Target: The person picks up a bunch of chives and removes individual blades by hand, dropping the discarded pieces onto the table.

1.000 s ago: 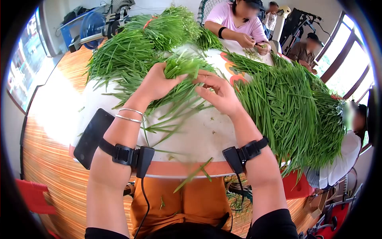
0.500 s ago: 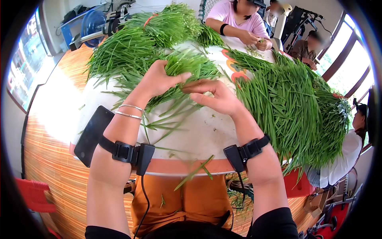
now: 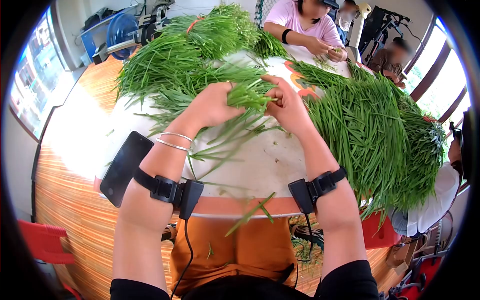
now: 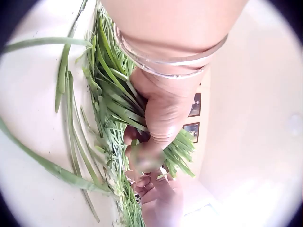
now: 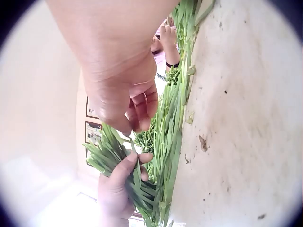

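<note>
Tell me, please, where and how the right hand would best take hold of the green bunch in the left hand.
Pinching the free end of the green bunch looks best, from the person's right: the left hand wraps it farther along, while this loose end projects toward the right hand.

My left hand [image 3: 217, 104] covers middle of leaf bunch [image 3: 249, 97]; gripped stretch unseen. Right hand [image 3: 289, 109] at bunch's end: whether fingertips pinch blade, cannot tell. Heaped leaves [image 3: 165, 67] hide counter's [image 3: 260, 165] far left corner. Loose blades [image 3: 249, 215] across near edge blurred. Person in pink [image 3: 284, 25] at far edge: face blurred. Person in white [image 3: 434, 202] past right edge: cut off by dark rim. Specks [image 5: 203, 144] on counter: too small to identify.
</note>
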`<act>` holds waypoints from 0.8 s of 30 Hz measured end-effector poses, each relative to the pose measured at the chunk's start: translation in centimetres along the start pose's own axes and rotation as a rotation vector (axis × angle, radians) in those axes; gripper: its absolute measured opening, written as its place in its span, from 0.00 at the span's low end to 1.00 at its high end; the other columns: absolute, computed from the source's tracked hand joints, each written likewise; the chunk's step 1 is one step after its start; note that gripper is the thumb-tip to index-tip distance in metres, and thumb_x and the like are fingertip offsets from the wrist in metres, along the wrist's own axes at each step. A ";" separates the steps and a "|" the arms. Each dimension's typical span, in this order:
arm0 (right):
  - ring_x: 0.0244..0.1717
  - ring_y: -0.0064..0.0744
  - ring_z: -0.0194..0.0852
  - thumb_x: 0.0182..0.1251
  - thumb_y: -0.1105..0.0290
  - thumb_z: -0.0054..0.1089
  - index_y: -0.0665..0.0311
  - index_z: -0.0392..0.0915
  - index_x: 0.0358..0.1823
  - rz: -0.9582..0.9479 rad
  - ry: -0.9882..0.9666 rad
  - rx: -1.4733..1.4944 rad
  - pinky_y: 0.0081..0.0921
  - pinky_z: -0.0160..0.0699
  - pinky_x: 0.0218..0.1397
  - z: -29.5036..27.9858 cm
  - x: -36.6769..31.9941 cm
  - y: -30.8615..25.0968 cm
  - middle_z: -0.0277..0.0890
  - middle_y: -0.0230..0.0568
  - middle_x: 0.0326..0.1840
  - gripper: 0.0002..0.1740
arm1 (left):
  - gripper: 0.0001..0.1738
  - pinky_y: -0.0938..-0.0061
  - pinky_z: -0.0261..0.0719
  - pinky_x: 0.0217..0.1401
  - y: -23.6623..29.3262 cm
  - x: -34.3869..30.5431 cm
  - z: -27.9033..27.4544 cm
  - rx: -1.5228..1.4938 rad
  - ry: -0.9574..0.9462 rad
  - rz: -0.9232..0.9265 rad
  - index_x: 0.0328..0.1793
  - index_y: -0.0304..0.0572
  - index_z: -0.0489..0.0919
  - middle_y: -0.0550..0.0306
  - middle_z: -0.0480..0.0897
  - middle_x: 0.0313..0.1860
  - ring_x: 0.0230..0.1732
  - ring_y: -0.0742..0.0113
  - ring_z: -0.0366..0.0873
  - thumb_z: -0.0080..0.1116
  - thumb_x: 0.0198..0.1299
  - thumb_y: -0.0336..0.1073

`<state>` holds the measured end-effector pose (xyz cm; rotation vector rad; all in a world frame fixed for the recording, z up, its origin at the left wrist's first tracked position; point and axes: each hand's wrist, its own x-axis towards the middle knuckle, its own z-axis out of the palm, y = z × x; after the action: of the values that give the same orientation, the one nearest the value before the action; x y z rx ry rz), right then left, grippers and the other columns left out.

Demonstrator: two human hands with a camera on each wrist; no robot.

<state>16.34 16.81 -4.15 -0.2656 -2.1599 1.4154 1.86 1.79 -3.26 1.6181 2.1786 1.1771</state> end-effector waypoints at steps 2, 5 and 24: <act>0.26 0.18 0.68 0.59 0.79 0.54 0.66 0.71 0.51 -0.010 -0.113 0.004 0.18 0.68 0.29 0.3 -0.2 -0.2 0.72 0.34 0.29 0.17 | 0.19 0.73 0.73 0.41 0.2 -0.2 0.1 0.005 -0.009 0.102 0.44 0.36 0.77 0.51 0.81 0.34 0.33 0.65 0.77 0.67 0.45 0.33; 0.24 0.16 0.64 0.59 0.80 0.53 0.67 0.75 0.43 0.089 -0.150 -0.152 0.18 0.65 0.27 0.1 -0.1 0.0 0.71 0.31 0.24 0.11 | 0.26 0.65 0.73 0.45 0.0 -0.1 0.0 -0.002 -0.010 0.109 0.49 0.34 0.75 0.40 0.79 0.36 0.41 0.45 0.77 0.65 0.43 0.38; 0.18 0.18 0.65 0.58 0.71 0.54 0.67 0.77 0.34 0.204 0.037 -0.175 0.21 0.65 0.23 0.6 0.2 0.0 0.74 0.32 0.20 0.07 | 0.17 0.65 0.73 0.37 -0.2 0.0 -0.2 0.151 0.116 0.183 0.43 0.37 0.78 0.40 0.79 0.31 0.33 0.45 0.76 0.63 0.44 0.33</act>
<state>15.84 16.40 -4.23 -0.5875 -2.2815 1.3170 1.66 1.66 -3.27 1.8902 2.2802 1.2086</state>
